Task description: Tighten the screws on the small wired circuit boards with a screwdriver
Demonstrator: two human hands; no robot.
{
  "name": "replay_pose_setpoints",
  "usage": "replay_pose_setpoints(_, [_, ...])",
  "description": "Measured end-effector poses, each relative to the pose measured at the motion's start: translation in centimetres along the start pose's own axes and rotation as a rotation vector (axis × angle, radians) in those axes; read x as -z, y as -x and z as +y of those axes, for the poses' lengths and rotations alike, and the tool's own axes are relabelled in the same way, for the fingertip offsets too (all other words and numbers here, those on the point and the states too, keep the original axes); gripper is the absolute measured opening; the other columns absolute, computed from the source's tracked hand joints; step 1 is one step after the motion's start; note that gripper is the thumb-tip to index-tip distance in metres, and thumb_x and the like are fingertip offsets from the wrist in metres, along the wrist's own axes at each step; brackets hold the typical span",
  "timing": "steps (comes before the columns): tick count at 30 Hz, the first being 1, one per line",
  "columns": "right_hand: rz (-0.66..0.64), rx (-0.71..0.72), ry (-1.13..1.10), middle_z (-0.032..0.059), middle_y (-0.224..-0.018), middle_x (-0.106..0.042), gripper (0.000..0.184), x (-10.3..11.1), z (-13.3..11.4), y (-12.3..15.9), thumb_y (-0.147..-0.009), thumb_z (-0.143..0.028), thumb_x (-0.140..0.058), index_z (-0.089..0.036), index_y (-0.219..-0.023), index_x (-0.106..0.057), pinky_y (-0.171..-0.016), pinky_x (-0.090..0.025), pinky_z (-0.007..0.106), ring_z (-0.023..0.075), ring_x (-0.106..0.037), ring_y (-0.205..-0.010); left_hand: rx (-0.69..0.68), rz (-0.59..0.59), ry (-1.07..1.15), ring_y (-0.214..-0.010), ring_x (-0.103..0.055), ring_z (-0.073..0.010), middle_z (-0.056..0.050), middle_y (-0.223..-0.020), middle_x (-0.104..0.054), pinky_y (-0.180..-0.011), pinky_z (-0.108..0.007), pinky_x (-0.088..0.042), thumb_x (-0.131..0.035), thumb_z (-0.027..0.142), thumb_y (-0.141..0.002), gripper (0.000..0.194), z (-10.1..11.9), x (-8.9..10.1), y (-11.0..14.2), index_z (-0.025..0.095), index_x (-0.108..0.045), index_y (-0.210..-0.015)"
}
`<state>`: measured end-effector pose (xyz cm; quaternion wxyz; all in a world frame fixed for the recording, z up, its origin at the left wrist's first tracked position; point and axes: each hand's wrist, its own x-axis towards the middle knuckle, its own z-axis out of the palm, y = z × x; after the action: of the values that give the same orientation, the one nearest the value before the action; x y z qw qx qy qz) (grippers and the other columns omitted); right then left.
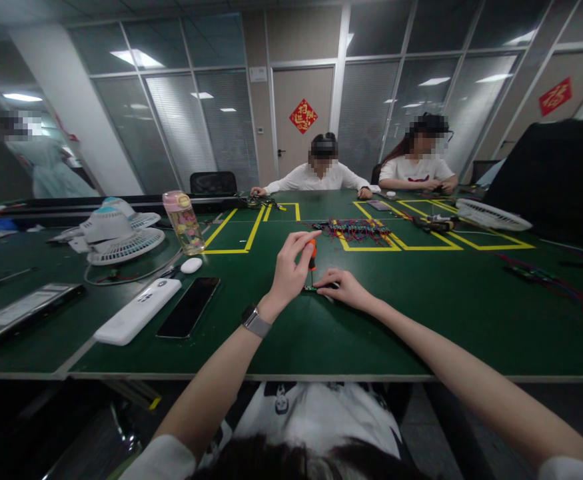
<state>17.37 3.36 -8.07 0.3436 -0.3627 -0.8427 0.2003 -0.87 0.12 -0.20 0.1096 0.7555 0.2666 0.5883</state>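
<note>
An orange and black screwdriver [312, 257] stands upright in the grip of my left hand [292, 261], whose fingers are closed around its handle. Its shaft points down to a small green circuit board [310, 289] lying on the table. On the right side of that board, my right hand [340, 288] pinches or presses its edge with closed fingers. A watch with a grey strap is on my left wrist. Much of the board is hidden by my fingers, and the screwdriver's tip is too small to make out clearly.
On the green table [271, 353], a phone [189, 308], white power bank [138, 312], white fan [121, 240] and bottle [185, 223] stand left. Wired circuit boards [356, 230] lie beyond my hands. Two people sit across the table; another person is far left. A dark monitor [561, 180] stands right.
</note>
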Motion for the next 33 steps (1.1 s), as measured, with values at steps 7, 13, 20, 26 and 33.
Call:
replay_pose_setpoints(7, [0.008,-0.015,-0.016,0.0057,-0.081,-0.067,0.016,-0.1,-0.06,0.07,-0.078,-0.025,-0.068,-0.019,-0.091,-0.075,-0.077,-0.047,0.031,0.0178,-0.061,-0.077,0.011,0.035,-0.016,-0.089,-0.058,-0.0142,-0.004,-0.096,-0.062,-0.084,-0.027,-0.045,-0.052,0.024,-0.09,0.021,-0.15,-0.06,0.06,0.022,-0.064,-0.107])
replay_pose_setpoints(13, [0.006,-0.018,0.017,0.0059,-0.08,-0.067,0.016,-0.03,-0.06,-0.02,-0.078,-0.024,-0.068,-0.019,-0.092,-0.075,-0.075,-0.047,0.031,0.0178,-0.06,-0.077,0.03,0.072,-0.065,-0.091,-0.057,-0.0145,-0.005,-0.097,-0.059,-0.085,-0.027,-0.045,-0.049,0.027,-0.092,0.023,-0.28,-0.03,0.03,0.022,-0.065,-0.108])
replay_pose_setpoints(20, [-0.005,-0.007,0.015,0.0063,-0.08,-0.067,0.017,0.02,-0.04,-0.04,-0.078,-0.023,-0.069,-0.018,-0.092,-0.075,-0.076,-0.047,0.031,0.0183,-0.061,-0.077,0.016,0.002,0.036,-0.106,-0.057,-0.0157,-0.006,-0.114,-0.063,-0.094,-0.03,-0.043,-0.039,0.021,-0.096,0.031,-0.41,-0.2,0.02,0.022,-0.055,-0.123])
replay_pose_setpoints(26, [-0.003,-0.007,0.014,0.0057,-0.08,-0.067,0.016,0.09,-0.09,0.03,-0.078,-0.024,-0.068,-0.019,-0.092,-0.075,-0.077,-0.047,0.031,0.018,-0.061,-0.078,0.011,0.07,-0.061,-0.089,-0.058,-0.015,-0.004,-0.094,-0.061,-0.082,-0.027,-0.046,-0.054,0.026,-0.089,0.02,-0.3,-0.12,0.03,0.021,-0.066,-0.105])
replay_pose_setpoints(33, [0.003,-0.003,0.008,0.006,-0.08,-0.067,0.017,0.01,0.04,-0.03,-0.078,-0.025,-0.068,-0.019,-0.092,-0.075,-0.076,-0.047,0.031,0.0177,-0.06,-0.076,-0.011,-0.041,0.03,-0.111,-0.055,-0.0154,-0.007,-0.12,-0.059,-0.096,-0.029,-0.041,-0.037,0.018,-0.096,0.035,-0.43,-0.19,0.08,0.022,-0.051,-0.128])
